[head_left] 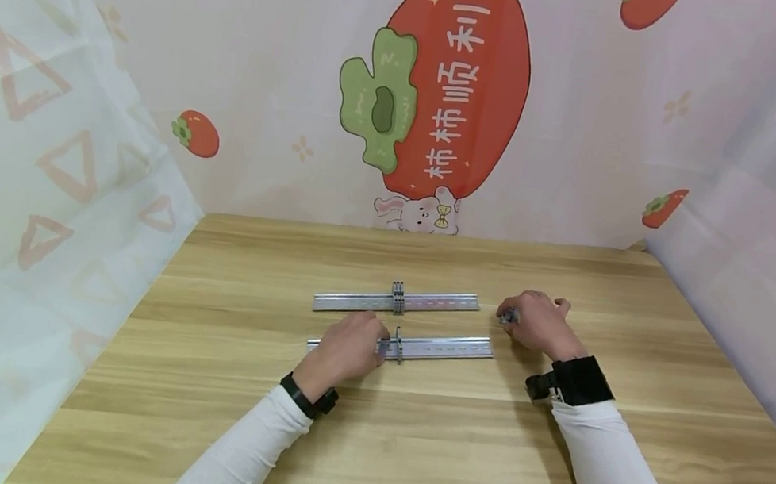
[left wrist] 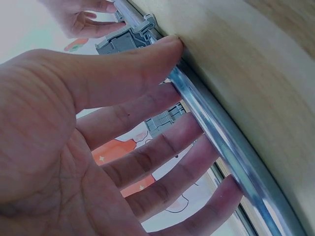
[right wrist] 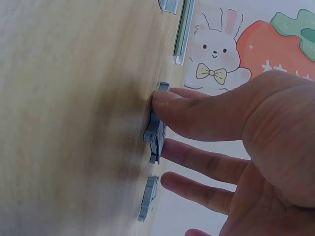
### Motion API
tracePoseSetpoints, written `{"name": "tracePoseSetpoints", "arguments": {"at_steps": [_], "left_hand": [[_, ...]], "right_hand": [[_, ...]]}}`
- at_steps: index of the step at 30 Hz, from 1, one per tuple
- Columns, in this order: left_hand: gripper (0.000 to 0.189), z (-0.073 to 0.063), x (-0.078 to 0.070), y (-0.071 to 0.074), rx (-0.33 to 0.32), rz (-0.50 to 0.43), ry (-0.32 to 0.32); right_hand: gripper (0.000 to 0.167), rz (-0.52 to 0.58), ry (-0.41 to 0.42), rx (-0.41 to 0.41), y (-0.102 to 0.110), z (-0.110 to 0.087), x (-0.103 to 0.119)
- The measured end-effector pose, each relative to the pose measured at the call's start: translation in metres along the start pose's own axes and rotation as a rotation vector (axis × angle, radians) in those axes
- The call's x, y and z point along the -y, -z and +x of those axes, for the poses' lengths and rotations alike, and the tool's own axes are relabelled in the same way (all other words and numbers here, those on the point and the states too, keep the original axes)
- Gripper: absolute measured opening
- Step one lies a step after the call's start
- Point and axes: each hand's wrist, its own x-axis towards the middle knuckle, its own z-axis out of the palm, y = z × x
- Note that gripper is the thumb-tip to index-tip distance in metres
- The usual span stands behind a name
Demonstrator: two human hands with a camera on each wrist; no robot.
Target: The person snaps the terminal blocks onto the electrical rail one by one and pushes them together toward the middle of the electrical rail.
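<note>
My left hand holds the nearer slotted metal DIN rail, thumb on its near edge and fingertips along the far one. A thin grey terminal block stands across this rail just right of the thumb. The farther DIN rail lies behind, roughly parallel, with several grey terminal blocks side by side near its middle. Off the rails' right ends, my right hand pinches a loose grey terminal block between thumb and fingers, close over the table.
Another loose grey terminal block lies on the wooden table beside the right fingertips. A printed cloth backdrop rises at the table's back edge, and cloth sheets hang along the left and right sides.
</note>
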Motion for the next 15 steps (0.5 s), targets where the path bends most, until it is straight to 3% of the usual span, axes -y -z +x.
{"name": "tracePoseSetpoints", "arguments": {"at_steps": [10,15], "left_hand": [[0.017,0.0008,0.0002,0.0003,0.008,-0.002,0.002],[0.016,0.0018,0.0007,-0.0007,0.004,-0.003,0.001]], "right_hand": [[0.03,-0.015,-0.014,0.016,-0.0007,0.0008,-0.0008],[0.027,-0.044,0.009,0.002,0.0001,-0.0005,-0.002]]}}
